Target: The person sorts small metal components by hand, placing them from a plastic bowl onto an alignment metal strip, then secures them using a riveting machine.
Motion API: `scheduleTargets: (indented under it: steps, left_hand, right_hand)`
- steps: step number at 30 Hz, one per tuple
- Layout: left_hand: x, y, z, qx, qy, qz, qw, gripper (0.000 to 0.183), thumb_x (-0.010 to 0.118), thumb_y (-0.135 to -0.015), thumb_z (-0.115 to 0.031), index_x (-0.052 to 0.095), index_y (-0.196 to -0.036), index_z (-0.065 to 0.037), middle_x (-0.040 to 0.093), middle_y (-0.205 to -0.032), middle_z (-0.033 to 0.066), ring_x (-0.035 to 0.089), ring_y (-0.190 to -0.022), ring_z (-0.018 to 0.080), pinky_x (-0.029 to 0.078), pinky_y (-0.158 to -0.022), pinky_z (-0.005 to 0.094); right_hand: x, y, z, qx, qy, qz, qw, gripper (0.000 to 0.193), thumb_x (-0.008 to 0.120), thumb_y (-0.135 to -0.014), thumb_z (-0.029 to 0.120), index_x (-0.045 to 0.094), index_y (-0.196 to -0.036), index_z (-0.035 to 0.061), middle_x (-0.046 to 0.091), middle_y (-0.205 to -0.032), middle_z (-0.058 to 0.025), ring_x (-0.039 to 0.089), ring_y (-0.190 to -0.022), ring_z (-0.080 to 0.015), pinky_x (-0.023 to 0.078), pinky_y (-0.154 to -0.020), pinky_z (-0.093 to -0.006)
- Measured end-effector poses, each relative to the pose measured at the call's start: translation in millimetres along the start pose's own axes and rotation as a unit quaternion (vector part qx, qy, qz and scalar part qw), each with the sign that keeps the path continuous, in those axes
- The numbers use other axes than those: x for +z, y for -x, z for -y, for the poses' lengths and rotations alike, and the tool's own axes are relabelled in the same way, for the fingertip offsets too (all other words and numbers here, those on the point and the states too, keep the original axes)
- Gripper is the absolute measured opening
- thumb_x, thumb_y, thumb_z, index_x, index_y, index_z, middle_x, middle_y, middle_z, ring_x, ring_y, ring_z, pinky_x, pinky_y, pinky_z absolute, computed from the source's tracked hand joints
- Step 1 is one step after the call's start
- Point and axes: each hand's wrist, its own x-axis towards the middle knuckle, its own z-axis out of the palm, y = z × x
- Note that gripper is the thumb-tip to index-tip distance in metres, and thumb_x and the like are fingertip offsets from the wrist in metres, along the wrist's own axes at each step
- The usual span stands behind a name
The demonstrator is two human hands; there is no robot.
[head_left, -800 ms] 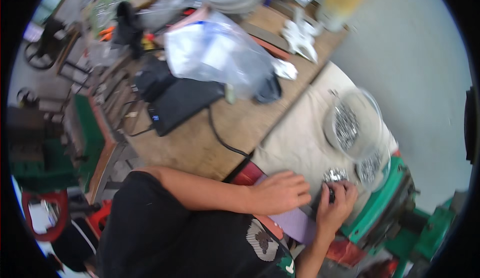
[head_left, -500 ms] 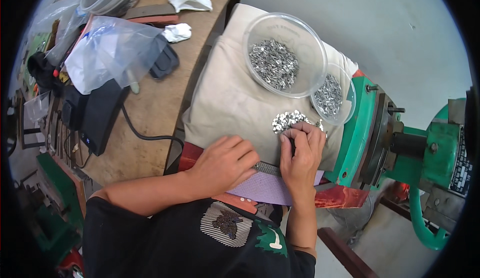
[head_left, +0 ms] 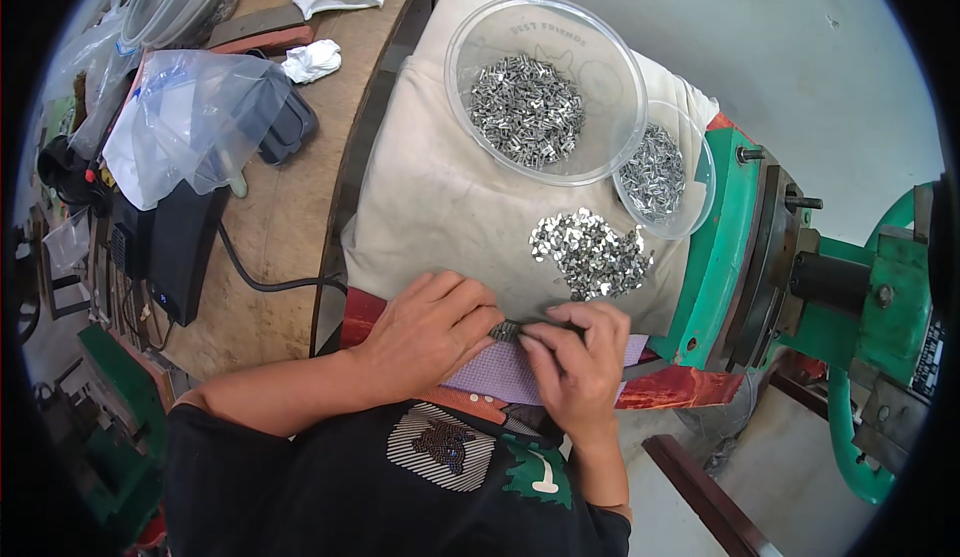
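Note:
My left hand [head_left: 425, 325] is closed over one end of a narrow ridged metal strip [head_left: 506, 332], which lies by the near edge of the cloth. At the strip's other end, my right hand [head_left: 580, 362] has its thumb and forefinger pinched together; whatever is between them is too small to name. Beneath both hands shows a purple textured mat [head_left: 492, 375]. Just beyond my right hand, a loose pile of small shiny metal pieces [head_left: 590, 252] rests on a beige cloth [head_left: 420, 167].
Small metal parts partly fill a large clear round tub [head_left: 615, 77] and a smaller clear tub [head_left: 702, 182]. Green machinery [head_left: 730, 247] borders the cloth on the right. The wooden table [head_left: 275, 227] on the left carries plastic bags [head_left: 190, 107], a black device [head_left: 190, 252] and a cable [head_left: 270, 282].
My right hand has come back from the metal pile to the strip beside my left hand, uncovering the pile. My left hand stays on the strip. The whole view has shifted slightly.

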Motion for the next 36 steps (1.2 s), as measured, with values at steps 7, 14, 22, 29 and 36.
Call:
scheduleTargets:
  steps: [7,14,22,29,36]
  left_hand:
    - [1,-5,-2,0.008,0.005,0.016,1.000,0.029,0.075,-0.076,-0.016,0.065,-0.102,-0.007,0.057,-0.103,0.0038,0.054,-0.097,0.0232,0.045,-0.083,0.0361]
    - [0,-7,-3,0.006,0.025,-0.007,1.000,0.030,0.079,-0.071,-0.015,0.067,-0.098,-0.007,0.060,-0.100,0.0048,0.056,-0.090,0.0245,0.045,-0.077,0.0359]
    - [8,-11,-4,0.027,-0.001,-0.001,1.000,0.022,0.077,-0.073,-0.015,0.067,-0.092,-0.008,0.061,-0.098,0.0027,0.056,-0.089,0.0230,0.044,-0.074,0.0353]
    - [5,-9,-4,0.007,0.018,-0.003,1.000,0.019,0.073,-0.078,-0.015,0.063,-0.091,-0.007,0.057,-0.095,0.0048,0.055,-0.090,0.0246,0.045,-0.079,0.0372]
    - [-4,-13,-2,-0.015,0.074,-0.006,0.997,0.029,0.078,-0.073,-0.009,0.063,-0.097,-0.005,0.060,-0.101,0.0095,0.060,-0.090,0.0279,0.048,-0.077,0.0385]
  right_hand:
    - [3,-39,-20,-0.013,0.071,-0.061,0.996,0.018,0.080,-0.071,0.004,0.072,-0.088,0.0070,0.062,-0.098,-0.0075,0.055,-0.096,-0.0301,0.045,-0.083,-0.0410]
    - [16,-56,-22,-0.029,0.087,-0.058,0.994,0.016,0.079,-0.071,0.008,0.070,-0.084,0.0058,0.062,-0.100,-0.0077,0.054,-0.097,-0.0314,0.044,-0.082,-0.0421]
    - [4,-43,-20,-0.035,0.081,-0.032,0.996,0.018,0.078,-0.069,0.005,0.069,-0.084,0.0058,0.063,-0.103,-0.0058,0.054,-0.102,-0.0308,0.043,-0.086,-0.0423]
    - [-11,-17,-4,-0.011,0.032,-0.009,0.999,0.023,0.080,-0.066,0.004,0.070,-0.086,0.0065,0.063,-0.101,-0.0048,0.055,-0.102,-0.0306,0.043,-0.087,-0.0409]
    - [-1,-2,3,-0.007,0.018,0.021,1.000,0.021,0.079,-0.068,0.007,0.072,-0.088,0.0077,0.063,-0.102,-0.0029,0.056,-0.100,-0.0272,0.043,-0.086,-0.0396]
